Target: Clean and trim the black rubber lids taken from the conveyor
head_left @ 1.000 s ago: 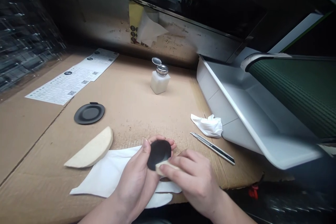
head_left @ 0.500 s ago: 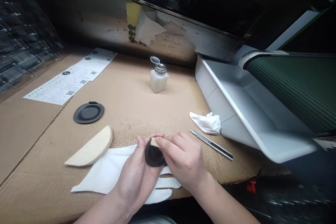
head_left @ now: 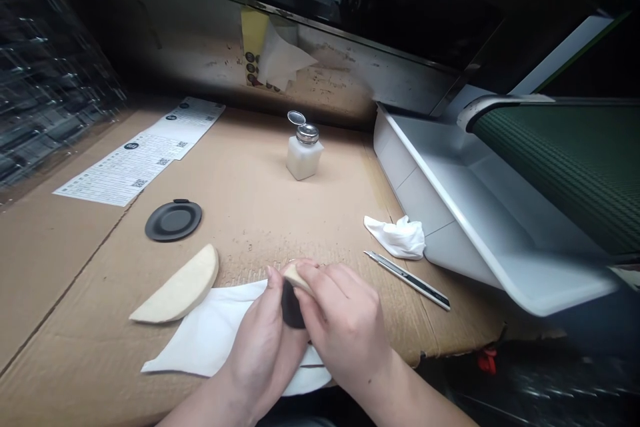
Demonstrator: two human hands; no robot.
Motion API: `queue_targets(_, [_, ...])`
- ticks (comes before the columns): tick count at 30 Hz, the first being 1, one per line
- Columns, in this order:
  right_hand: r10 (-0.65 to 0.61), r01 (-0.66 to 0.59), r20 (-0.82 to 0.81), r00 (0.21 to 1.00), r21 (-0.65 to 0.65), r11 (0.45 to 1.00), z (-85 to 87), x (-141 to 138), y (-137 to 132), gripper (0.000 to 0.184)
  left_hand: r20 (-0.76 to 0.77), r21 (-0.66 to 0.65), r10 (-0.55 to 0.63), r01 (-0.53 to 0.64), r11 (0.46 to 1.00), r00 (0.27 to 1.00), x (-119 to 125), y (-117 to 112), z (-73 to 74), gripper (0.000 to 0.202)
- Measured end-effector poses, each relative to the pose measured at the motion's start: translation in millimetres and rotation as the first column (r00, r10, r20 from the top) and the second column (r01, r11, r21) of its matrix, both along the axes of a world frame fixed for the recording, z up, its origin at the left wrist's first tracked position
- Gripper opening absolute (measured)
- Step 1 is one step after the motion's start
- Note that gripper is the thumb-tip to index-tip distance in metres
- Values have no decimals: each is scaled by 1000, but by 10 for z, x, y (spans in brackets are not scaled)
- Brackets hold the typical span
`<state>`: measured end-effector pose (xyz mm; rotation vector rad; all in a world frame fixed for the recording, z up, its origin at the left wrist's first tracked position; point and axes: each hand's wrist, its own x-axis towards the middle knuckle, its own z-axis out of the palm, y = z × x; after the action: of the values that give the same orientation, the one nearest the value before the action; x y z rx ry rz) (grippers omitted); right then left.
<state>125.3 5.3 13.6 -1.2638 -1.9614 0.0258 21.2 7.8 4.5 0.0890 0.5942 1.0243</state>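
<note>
My left hand [head_left: 263, 340] grips a small round black disc [head_left: 290, 303] near the front edge of the cardboard-covered bench [head_left: 250, 193]. My right hand [head_left: 340, 320] lies over most of the disc and pinches a small beige pad [head_left: 295, 275] against its upper edge. Both hands hover over a white cloth [head_left: 210, 333] spread on the cardboard. A beige half-moon pad [head_left: 180, 288] lies just left of the cloth. Farther left rests a second black disc [head_left: 173, 220], flat on the cardboard.
A white pump bottle with a metal cap [head_left: 303, 150] stands mid-bench. A crumpled white wipe [head_left: 397, 237] and a utility knife [head_left: 407, 278] lie to the right, beside a grey chute [head_left: 450, 200] below a green conveyor belt [head_left: 575, 160]. Printed sheets [head_left: 140, 160] lie at left.
My right hand has slid the beige pad from the disc's lower edge up to its top, now covering most of the disc. My left hand has kept its grip.
</note>
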Motion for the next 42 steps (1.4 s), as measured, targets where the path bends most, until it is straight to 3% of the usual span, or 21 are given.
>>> queue_targets(2, [-7, 6, 20, 1000, 9, 1000, -4, -46, -36, 19, 10, -18, 0, 1, 1000, 1000, -11, -4, -2, 34])
queue_targets(5, [89, -90, 96, 991, 4, 996, -27, -43, -154, 23, 15, 7, -18, 18, 1000, 1000, -28, -15, -8, 44])
queue_targets(8, [205, -207, 167, 964, -2, 978, -26, 88, -273, 25, -23, 1, -27, 27, 1000, 999, -28, -22, -11, 52])
queue_targets(10, [222, -220, 177, 959, -28, 975, 8, 233, -301, 20, -50, -35, -20, 18, 999, 999, -19, -21, -9, 52])
queue_targets(15, [66, -63, 46, 997, -65, 996, 108, 442, -219, 23, -43, -36, -7, 6, 999, 999, -3, -7, -12, 49])
queue_targets(18, [32, -31, 48, 998, -38, 999, 62, 280, -159, 26, -50, -35, -5, 3, 999, 999, -3, 0, -15, 48])
queue_targets(23, [-151, 144, 105, 983, 69, 987, -38, -100, 7, 16, -80, -46, 43, -47, 998, 996, 7, -14, 6, 35])
queue_targets(26, [-115, 114, 7, 993, 61, 992, 62, -125, 103, 16, -63, -38, 47, -49, 998, 997, 14, -26, 10, 32])
queue_targets(30, [-105, 107, -179, 978, -2, 994, 215, 65, 38, 19, -14, 1, 50, -50, 999, 999, 5, -18, -16, 44])
queue_targets(34, [-93, 75, -114, 989, -149, 986, 102, 157, -127, 21, -20, -27, 11, -11, 1000, 1000, -7, -9, -33, 47])
queue_targets(38, [-64, 50, -108, 992, -134, 990, -62, 32, -173, 21, -41, 8, 10, -9, 1000, 999, -1, -15, -16, 45])
queue_targets(42, [-14, 1, -94, 995, -130, 992, -54, -46, -213, 21, -93, 44, 4, 0, 999, 996, 8, -25, 7, 44])
